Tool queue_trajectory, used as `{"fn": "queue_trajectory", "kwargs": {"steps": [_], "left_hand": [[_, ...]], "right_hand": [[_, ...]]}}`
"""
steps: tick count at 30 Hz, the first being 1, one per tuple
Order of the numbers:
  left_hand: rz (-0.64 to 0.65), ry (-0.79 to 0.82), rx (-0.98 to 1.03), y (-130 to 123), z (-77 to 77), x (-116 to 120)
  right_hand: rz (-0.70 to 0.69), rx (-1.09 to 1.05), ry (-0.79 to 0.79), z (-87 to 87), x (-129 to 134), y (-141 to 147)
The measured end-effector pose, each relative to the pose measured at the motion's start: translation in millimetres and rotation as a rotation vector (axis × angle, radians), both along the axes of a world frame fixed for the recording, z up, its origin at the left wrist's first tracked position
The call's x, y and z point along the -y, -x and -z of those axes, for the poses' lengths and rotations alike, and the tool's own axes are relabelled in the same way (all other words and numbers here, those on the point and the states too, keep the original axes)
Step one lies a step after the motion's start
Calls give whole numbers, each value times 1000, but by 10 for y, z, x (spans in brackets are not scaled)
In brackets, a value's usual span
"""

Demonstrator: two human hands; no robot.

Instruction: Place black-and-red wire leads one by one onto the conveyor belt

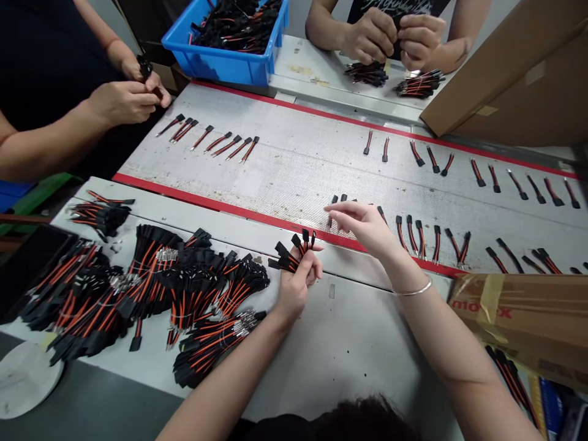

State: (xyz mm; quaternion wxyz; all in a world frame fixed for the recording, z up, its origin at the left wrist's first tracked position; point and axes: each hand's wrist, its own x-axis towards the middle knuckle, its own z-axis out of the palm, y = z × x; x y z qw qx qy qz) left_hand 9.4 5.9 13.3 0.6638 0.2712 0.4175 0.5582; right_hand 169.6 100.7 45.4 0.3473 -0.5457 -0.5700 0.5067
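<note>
Low at the bench edge, my left hand [299,280] is closed around several short red-and-black cables [290,254], their black connectors fanned out past the fingers. My right hand [365,226] hovers over the near side of the belt with its fingers stretched out and nothing visible between them. Close by its fingertips lie a few cables [334,199], partly hidden by the hand. To the left of my left hand, large bundles of the same cables [188,294] are heaped on the white bench, some with bare silver ends showing.
A mesh conveyor belt [294,162] with red edges carries cables in loose rows. Two other people work with their hands at the far side and left. A blue bin [220,67] holds more cables. Cardboard boxes [519,324] stand at the right. A round white disc [27,380] is lower left.
</note>
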Motion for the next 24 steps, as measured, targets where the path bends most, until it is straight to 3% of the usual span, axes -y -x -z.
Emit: {"fn": "queue_trajectory", "kwargs": {"steps": [3,5,9,24], "left_hand": [[-13,-17,1,-14,14,4],[-27,-24,2,-25,8,1],[-17,-37,7,-35,-17,-3],[-34,-33,31,-40,0,-4]], "right_hand": [[-311,-177,21,-203,142,52],[-393,-208,-42,-272,219,93],[-385,-185,-138,-281,293,140],[-365,-224,-144,-262,307,155]]}}
